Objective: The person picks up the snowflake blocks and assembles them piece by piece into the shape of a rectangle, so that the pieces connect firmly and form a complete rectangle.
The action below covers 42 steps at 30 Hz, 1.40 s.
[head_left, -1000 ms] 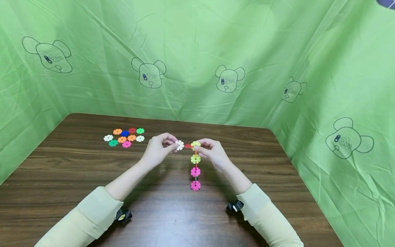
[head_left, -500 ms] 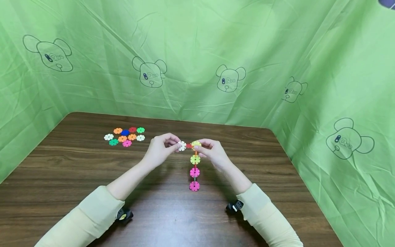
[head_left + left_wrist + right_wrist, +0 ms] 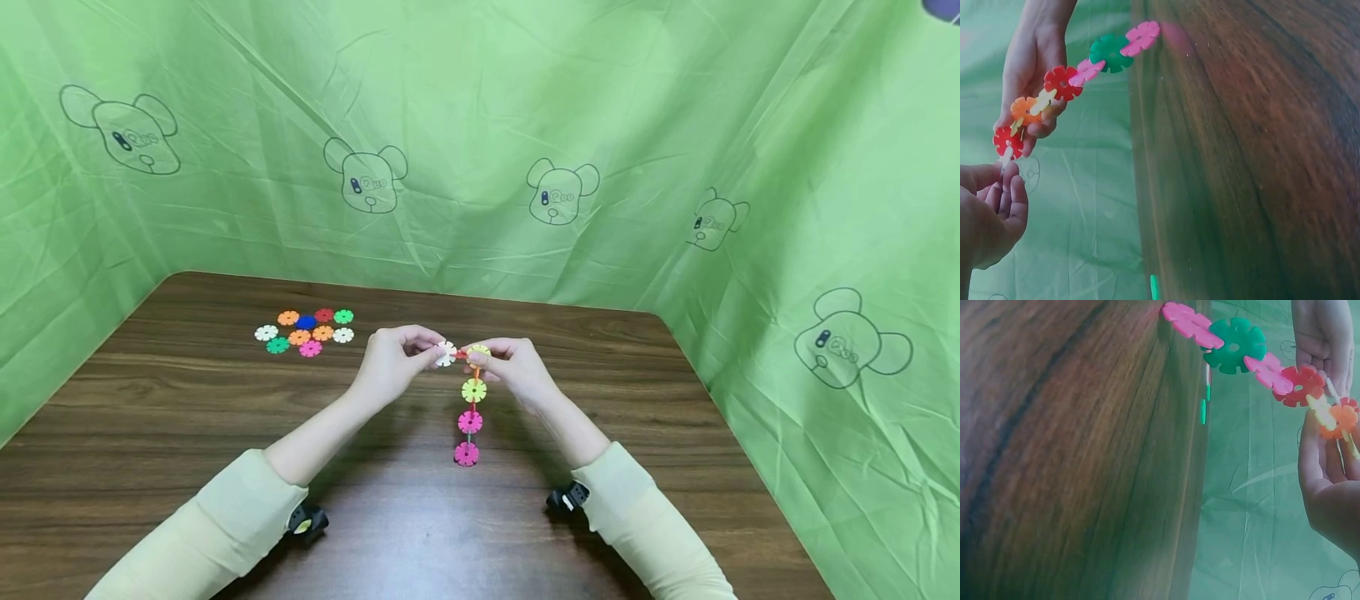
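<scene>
In the head view my left hand (image 3: 397,362) pinches a white notched plastic disc (image 3: 446,353) between thumb and fingers. A red disc (image 3: 1008,142) links it to a yellow disc (image 3: 478,357), which my right hand (image 3: 521,375) pinches. From there a chain of interlocked discs slopes down toward me: orange (image 3: 1338,422), yellow (image 3: 474,390), red (image 3: 1063,83), pink (image 3: 470,422), green (image 3: 1234,346) and pink (image 3: 467,454). The lowest pink disc hangs close to the tabletop; whether it touches cannot be told. Fingers partly hide the white disc and the upper yellow one.
Several loose discs lie flat at the table's back left, among them a blue disc (image 3: 306,322), a white disc (image 3: 266,332) and a pink disc (image 3: 311,349). The dark wooden table (image 3: 187,417) backs onto a green curtain (image 3: 465,100).
My left hand has shifted slightly right with the white disc, narrowing the gap to the right hand. The chain's lower end has swung a little left. The loose discs stay put.
</scene>
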{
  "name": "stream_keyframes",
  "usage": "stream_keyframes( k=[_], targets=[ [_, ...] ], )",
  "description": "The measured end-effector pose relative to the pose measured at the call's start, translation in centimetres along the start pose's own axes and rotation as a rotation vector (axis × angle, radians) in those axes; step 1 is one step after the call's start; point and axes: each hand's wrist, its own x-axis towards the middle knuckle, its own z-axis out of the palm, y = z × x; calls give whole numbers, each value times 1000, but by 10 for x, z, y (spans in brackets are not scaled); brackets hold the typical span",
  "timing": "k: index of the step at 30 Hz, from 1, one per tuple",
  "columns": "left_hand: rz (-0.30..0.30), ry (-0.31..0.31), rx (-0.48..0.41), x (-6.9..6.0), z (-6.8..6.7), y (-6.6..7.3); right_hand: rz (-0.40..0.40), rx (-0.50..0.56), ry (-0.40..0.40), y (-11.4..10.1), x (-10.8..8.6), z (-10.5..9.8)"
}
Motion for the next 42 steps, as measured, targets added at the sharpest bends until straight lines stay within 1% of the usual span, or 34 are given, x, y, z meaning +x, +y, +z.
stream_keyframes(
  k=[3, 7, 13, 19, 22, 24, 26, 30, 33, 36, 40, 42],
  targets=[
    [-5, 6, 5, -1, 0, 1, 2, -3, -8, 0, 0, 0],
    [-10, 3, 11, -1, 1, 0, 5, -11, -37, 0, 0, -1],
    [-17, 4, -7, 0, 0, -1, 3, -81, -79, -3, -1, 2],
    [-35, -30, -46, 2, -3, -5, -63, -184, -112, -17, -6, 9],
    [-49, -52, -39, 4, -10, -6, -65, -207, -92, -25, -10, 11],
    [-53, -64, -6, 6, -17, -7, -56, -217, -74, -27, -11, 11],
    [-55, -75, 38, 9, -25, -7, -45, -222, -63, -28, -12, 10],
    [-48, -89, 161, 17, -42, -11, -35, -218, -62, -27, -12, 7],
    [-39, -106, 227, 23, -52, -19, -28, -215, -63, -26, -11, 5],
    [-30, -146, 244, 28, -59, -33, -28, -213, -55, -14, -6, 0],
    [-18, -201, 243, 33, -66, -53, -37, -211, -40, 3, 0, -7],
    [-14, -227, 245, 35, -67, -62, -40, -209, -38, 3, 0, -8]
  ],
)
